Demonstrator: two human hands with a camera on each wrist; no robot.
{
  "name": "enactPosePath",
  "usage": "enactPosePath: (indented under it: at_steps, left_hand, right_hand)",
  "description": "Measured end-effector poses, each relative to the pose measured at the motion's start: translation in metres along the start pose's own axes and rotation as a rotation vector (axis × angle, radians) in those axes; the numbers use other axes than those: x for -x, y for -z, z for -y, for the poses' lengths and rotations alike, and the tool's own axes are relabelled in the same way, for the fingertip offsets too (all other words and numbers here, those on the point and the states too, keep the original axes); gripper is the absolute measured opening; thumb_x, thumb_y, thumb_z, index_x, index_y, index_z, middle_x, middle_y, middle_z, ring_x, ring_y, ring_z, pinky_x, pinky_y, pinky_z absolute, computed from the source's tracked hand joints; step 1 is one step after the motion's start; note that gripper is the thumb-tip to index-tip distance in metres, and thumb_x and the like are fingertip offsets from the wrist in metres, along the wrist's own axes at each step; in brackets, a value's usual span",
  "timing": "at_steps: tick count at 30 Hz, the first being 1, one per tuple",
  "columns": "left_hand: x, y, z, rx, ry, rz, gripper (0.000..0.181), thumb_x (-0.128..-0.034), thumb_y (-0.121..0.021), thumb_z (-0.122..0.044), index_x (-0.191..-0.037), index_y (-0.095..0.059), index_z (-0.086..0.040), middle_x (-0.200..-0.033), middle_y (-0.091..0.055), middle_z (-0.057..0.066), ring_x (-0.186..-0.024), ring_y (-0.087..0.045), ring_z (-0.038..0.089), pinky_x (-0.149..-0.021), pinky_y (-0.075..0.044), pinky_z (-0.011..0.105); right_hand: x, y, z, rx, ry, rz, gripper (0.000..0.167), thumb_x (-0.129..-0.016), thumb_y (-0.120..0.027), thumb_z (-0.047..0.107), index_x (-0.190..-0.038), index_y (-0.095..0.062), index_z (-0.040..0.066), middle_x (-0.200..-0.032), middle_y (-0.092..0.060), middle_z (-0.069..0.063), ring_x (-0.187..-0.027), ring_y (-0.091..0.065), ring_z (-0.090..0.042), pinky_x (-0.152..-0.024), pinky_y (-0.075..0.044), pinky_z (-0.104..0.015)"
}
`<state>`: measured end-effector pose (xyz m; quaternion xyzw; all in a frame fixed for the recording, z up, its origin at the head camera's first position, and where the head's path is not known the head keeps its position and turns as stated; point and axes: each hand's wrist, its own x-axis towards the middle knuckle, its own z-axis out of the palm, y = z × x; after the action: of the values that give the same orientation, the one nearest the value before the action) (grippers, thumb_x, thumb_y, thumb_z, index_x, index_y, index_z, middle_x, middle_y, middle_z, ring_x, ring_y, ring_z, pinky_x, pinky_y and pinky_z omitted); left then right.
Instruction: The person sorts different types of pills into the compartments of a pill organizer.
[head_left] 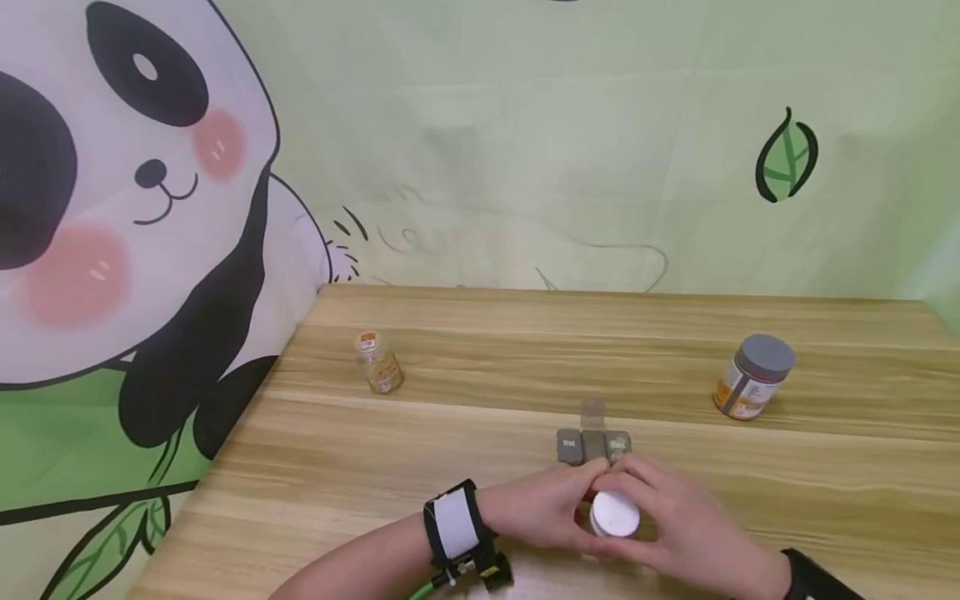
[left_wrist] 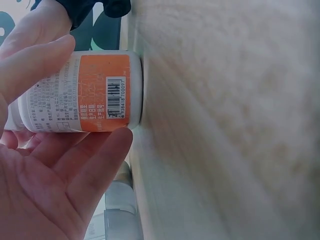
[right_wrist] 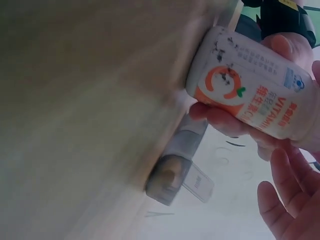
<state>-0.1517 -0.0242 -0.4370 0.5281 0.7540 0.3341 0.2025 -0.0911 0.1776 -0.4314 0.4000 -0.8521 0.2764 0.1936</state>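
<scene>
My left hand (head_left: 543,504) grips a white vitamin C bottle (left_wrist: 105,92) with an orange label band, thumb on one side and fingers on the other. The bottle stands upright on the table. Thumb and fingers of my right hand (head_left: 678,521) close around its white cap (head_left: 617,514). In the right wrist view the bottle's front (right_wrist: 250,87) shows an orange C logo, and the cap is mostly out of frame. Just beyond the hands lies a grey pill organizer (head_left: 570,447) with day names on its lids; its middle lid (head_left: 592,412) is raised.
A clear jar (head_left: 381,367) with yellowish contents stands at the back left of the wooden table (head_left: 480,350). At the back right stands a grey-lidded bottle (head_left: 752,379). Behind the table hangs a pale green backdrop (head_left: 525,167) with a panda drawing.
</scene>
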Motion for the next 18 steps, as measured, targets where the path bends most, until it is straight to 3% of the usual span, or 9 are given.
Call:
enactPosePath:
  at_steps: [3,13,18]
  left_hand:
    - [0.0,0.0,0.0,0.01,0.003,0.0,0.05,-0.0864,-0.076,-0.023,-0.12,-0.042,-0.012,-0.105,-0.058,-0.009,-0.088,-0.052,-0.006,-0.074,-0.044,0.011]
    - [0.0,0.0,-0.001,0.071,0.025,0.02,0.057,-0.0837,-0.079,-0.019,-0.125,-0.041,-0.011,-0.111,-0.06,-0.006,-0.097,-0.053,-0.005,-0.079,-0.045,0.013]
    - [-0.001,-0.001,-0.002,0.104,0.051,0.029,0.065,-0.0825,-0.08,-0.017,-0.132,-0.038,-0.009,-0.112,-0.062,-0.004,-0.096,-0.054,-0.005,-0.078,-0.046,0.014]
  right_hand:
    - [-0.001,0.003,-0.001,0.033,0.018,0.021,0.043,-0.089,-0.065,0.052,-0.115,-0.063,0.018,-0.112,-0.055,0.012,-0.098,-0.051,-0.005,-0.079,-0.044,-0.018]
    - [-0.008,0.014,0.002,-0.001,0.099,0.034,0.037,-0.092,-0.066,0.039,-0.118,-0.062,0.012,-0.114,-0.058,0.006,-0.1,-0.054,-0.01,-0.081,-0.045,-0.021]
    - [-0.008,0.025,0.002,-0.068,0.055,0.031,0.036,-0.094,-0.064,0.037,-0.12,-0.062,0.012,-0.114,-0.058,0.005,-0.098,-0.056,-0.009,-0.084,-0.044,-0.018]
